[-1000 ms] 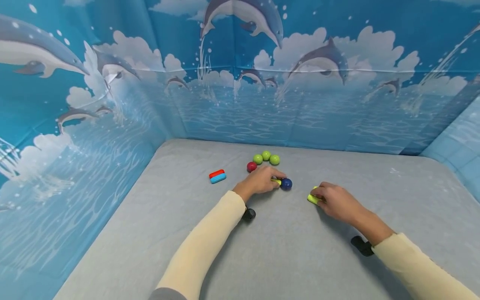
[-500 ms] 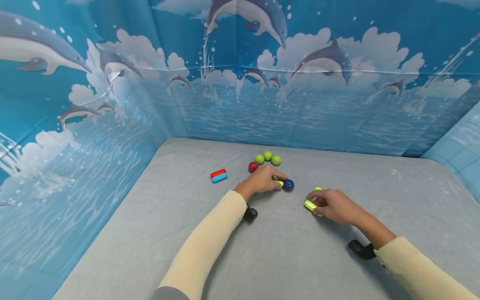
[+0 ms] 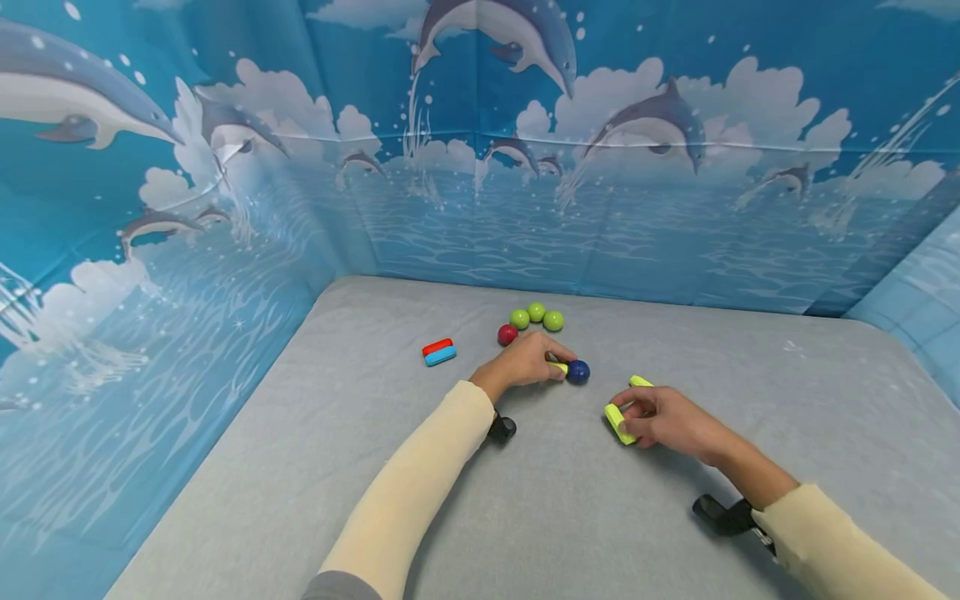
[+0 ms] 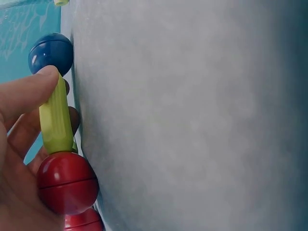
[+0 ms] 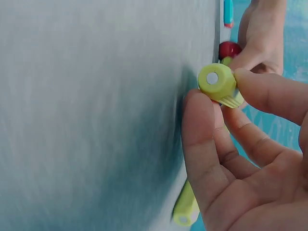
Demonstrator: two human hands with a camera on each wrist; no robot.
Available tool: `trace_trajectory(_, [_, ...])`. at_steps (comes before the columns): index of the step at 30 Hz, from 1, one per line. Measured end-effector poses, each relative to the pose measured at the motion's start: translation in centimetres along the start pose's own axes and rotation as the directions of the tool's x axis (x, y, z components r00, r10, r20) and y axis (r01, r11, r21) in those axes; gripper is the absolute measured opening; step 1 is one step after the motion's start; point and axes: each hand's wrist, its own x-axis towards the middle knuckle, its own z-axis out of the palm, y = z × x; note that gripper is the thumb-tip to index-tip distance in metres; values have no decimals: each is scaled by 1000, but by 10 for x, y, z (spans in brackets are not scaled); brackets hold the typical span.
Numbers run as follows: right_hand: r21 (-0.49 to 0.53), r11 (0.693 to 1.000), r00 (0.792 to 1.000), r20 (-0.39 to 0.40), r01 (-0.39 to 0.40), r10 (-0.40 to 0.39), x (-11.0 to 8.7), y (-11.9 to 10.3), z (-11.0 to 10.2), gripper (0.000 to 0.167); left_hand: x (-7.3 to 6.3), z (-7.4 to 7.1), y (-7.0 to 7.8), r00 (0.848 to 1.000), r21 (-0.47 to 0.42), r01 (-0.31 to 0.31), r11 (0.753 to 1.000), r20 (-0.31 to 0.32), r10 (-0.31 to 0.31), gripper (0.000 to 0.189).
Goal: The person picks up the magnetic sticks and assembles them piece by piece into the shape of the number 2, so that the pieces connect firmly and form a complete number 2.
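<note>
My left hand (image 3: 521, 360) pinches a ribbed yellow-green magnetic rod (image 4: 54, 120) between thumb and fingers. At one end of that rod sits a dark blue ball (image 4: 50, 53), at the other a red ball (image 4: 67, 183) near the palm. My right hand (image 3: 671, 421) holds a second yellow-green rod (image 3: 618, 425) by thumb and fingertips. Its end, with a round silvery disc, faces the right wrist camera (image 5: 219, 87). Just beyond the right fingers lies another yellow-green rod (image 3: 640, 381), partly hidden by the hand in the head view.
Three green balls (image 3: 536, 312) stand in a cluster behind my left hand, with a red ball (image 3: 507, 334) beside them. A red rod (image 3: 437, 346) and a light blue rod (image 3: 440, 357) lie side by side at left on the grey cloth (image 3: 525, 517). Dolphin-print curtains (image 3: 480, 208) enclose the surface.
My right hand has drawn its rod slightly toward me and turned it, away from the other yellow-green rod, which stays behind. The left hand is nearly still.
</note>
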Motion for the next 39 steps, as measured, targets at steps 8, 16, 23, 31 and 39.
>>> trace_trajectory(8, [144,989,999,6,-43,43,8,-9,12,47,0,0,-2,1000,25,14,1000,-19,-14,35])
trace_trajectory(16, [326,941,995,-17,-90,101,27,-13,14,56,0,1,-4,999,6,40,999,-7,-40,35])
trace_trajectory(23, [402,909,993,2,-107,116,32,-20,18,58,-1,0,-1,999,-3,37,999,-9,-37,33])
trace_trajectory(31, [439,891,991,-4,-118,133,39,-21,21,57,0,-1,-3,1000,-35,25,999,1,-25,33])
trace_trajectory(39, [465,876,988,-14,-132,156,41,-22,22,57,0,-2,-2,1000,-16,26,1000,-4,-26,33])
